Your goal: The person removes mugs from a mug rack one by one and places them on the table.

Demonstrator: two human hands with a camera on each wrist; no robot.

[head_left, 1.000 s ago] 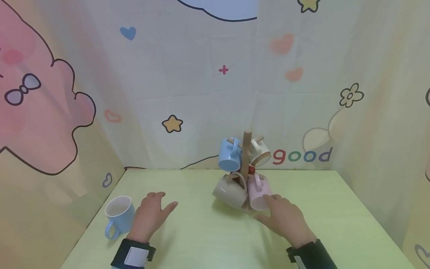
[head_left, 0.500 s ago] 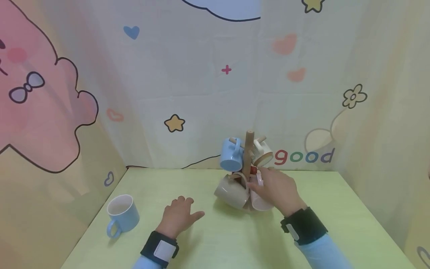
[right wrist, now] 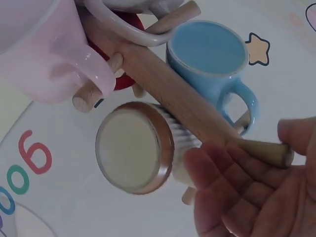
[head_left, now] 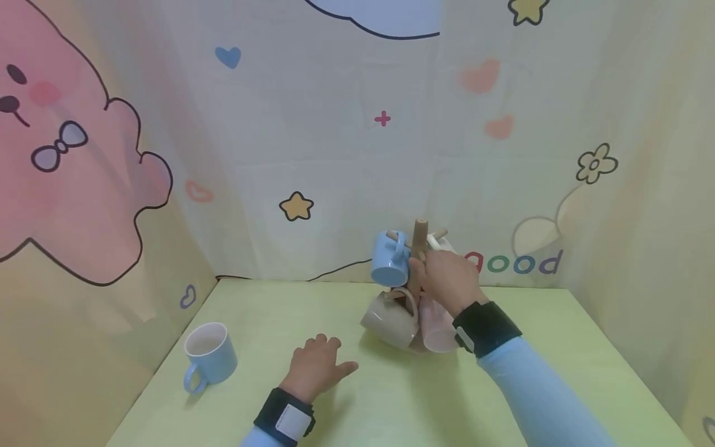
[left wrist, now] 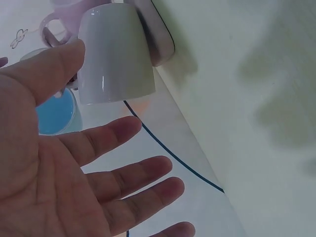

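My right hand (head_left: 449,276) is at the upper post of a wooden mug tree (head_left: 420,233), in front of a white mug (right wrist: 131,148) with a brown base rim. The right wrist view shows its fingers beside that mug and a bare wooden peg (right wrist: 266,152) between thumb and fingers. A light blue mug (head_left: 390,257), a beige mug (head_left: 391,320) and a pink mug (head_left: 438,326) hang on other pegs. My left hand (head_left: 315,369) hovers over the table with fingers spread, holding nothing. In its wrist view the beige mug (left wrist: 116,54) appears beyond the thumb.
Another light blue mug (head_left: 212,354) stands upright at the left of the pale green table (head_left: 380,410), handle toward me. A printed curtain (head_left: 335,124) closes off the back and sides. Along the table's back edge runs a thin dark cable (head_left: 341,268).
My right hand has risen from the pink mug to the upper part of the tree. My left hand has moved right, away from the standing blue mug. The mugs keep their places.
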